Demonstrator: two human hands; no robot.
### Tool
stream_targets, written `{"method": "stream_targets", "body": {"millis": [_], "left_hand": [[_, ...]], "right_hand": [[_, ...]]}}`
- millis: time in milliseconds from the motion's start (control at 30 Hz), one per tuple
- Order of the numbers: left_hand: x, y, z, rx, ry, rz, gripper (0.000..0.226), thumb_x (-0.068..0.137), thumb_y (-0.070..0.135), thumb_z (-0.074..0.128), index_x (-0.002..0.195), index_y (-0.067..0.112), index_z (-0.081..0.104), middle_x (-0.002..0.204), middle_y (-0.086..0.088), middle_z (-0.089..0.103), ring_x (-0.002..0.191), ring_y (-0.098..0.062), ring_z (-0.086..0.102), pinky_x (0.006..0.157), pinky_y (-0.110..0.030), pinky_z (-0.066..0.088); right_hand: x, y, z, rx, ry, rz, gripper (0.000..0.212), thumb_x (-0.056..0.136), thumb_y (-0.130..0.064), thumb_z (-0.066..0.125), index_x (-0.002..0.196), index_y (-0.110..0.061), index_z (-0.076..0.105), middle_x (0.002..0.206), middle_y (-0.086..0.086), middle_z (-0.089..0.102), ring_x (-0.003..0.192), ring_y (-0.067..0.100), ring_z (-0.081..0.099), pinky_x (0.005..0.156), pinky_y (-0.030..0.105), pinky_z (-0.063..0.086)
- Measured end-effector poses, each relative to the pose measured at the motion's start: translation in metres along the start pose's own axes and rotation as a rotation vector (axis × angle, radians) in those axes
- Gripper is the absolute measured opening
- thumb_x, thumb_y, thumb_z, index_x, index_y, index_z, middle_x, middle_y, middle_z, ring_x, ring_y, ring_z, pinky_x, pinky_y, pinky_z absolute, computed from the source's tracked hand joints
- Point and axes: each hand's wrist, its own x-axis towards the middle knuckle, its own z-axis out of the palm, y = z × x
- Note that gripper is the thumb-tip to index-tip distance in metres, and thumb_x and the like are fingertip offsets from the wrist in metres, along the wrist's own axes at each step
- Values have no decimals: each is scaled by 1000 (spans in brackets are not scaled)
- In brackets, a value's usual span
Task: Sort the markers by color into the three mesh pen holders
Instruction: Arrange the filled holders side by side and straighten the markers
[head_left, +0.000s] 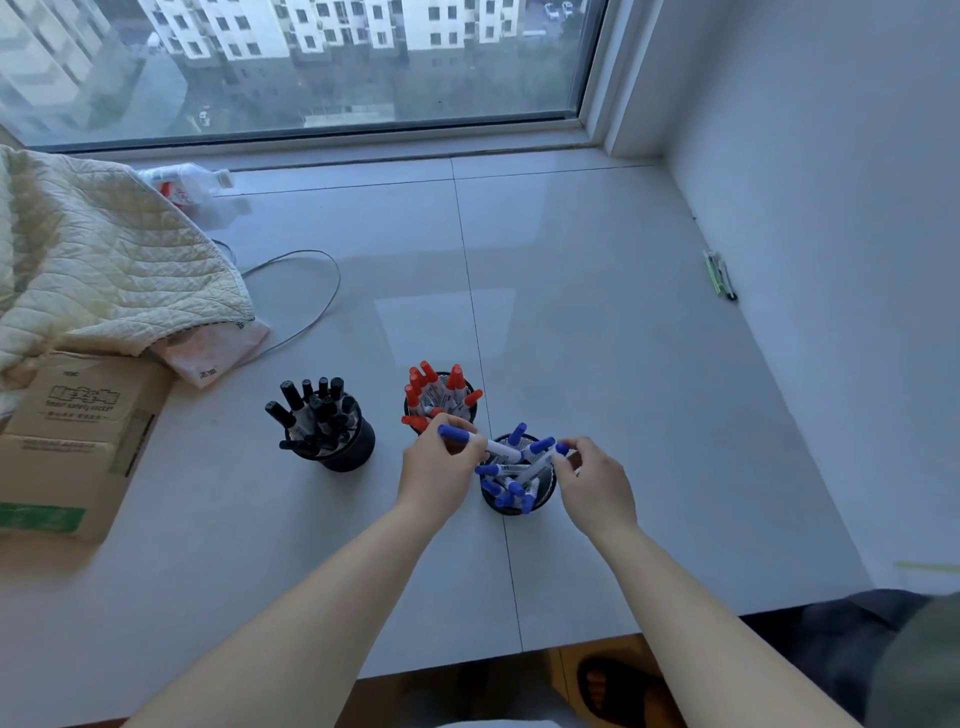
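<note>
Left grip (439, 460) clasps a blue marker (480, 444); right grip (592, 475) pinches another above the blue-filled holder (519, 501).

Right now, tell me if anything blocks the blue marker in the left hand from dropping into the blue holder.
The left hand holds a blue marker lying nearly flat over the rim of the blue holder. Blue markers already inside crisscross the opening, and the right hand pinches one at the far rim; both crowd the way down.

Pale tiled sill (597, 322) beneath window (311, 62), daylight.
</note>
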Motion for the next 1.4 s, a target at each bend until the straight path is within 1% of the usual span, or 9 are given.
{"method": "stream_targets", "body": {"millis": [133,333,533,600,800,933,1100,1200,1400], "left_hand": [[2,1,12,90,-14,16,6,83,20,64,83,24,59,73,9,62,58,13,58,40,-3,37],[6,-6,20,190,-73,-2,3,84,28,65,83,28,63,79,4,68,74,-7,65,59,-18,50],[5,-9,21,229,-39,127,13,93,29,51,93,22,62,85,12,52,73,6,57,52,-5,41],[7,-12,21,280,25,162,16,92,27,55,100,20,67,89,9,52,79,-3,55,58,-4,38],[11,-20,32,488,-33,108,26,90,33,57,114,27,65,97,6,55,84,-10,50,69,-22,40],[13,-19,35,446,-72,69,31,92,34,54,122,27,61,97,4,54,85,-12,51,70,-23,40],[8,-22,33,272,-41,44,39,95,36,46,130,20,52,115,4,46,100,-9,50,82,-22,40],[4,-25,32,213,-38,-82,41,96,40,39,131,20,48,127,-2,50,109,-15,51,90,-26,39],[4,-24,34,2,-132,-305,33,95,47,32,107,29,57,113,0,62,104,-19,58,97,-43,46]], "right_hand": [[-3,7,6,-160,-141,89,25,90,-28,46,112,-20,54,94,3,61,77,22,51,63,27,36],[-1,10,14,15,-227,150,29,91,-22,45,116,-17,58,95,10,67,80,24,57,67,29,43],[1,14,18,136,-213,187,30,91,-20,47,118,-12,59,89,6,61,81,27,61,66,25,40],[1,15,19,169,-201,197,31,91,-21,48,120,-14,58,91,7,62,86,28,63,65,25,41],[-1,16,19,276,-186,228,24,92,-19,48,114,-17,58,76,1,60,59,13,59,51,20,40],[-8,17,18,250,-158,154,31,91,-15,47,121,-18,52,84,-3,57,76,20,61,67,28,47],[-19,27,21,27,-216,-27,65,80,-16,59,138,-23,30,125,-4,42,89,13,54,72,27,43],[-17,26,29,-10,-177,-78,80,70,-31,71,136,-28,28,126,-5,40,107,16,52,74,28,44],[-5,18,40,8,-81,-85,89,58,-49,78,132,-32,31,121,-8,47,108,14,51,75,35,52]]}}
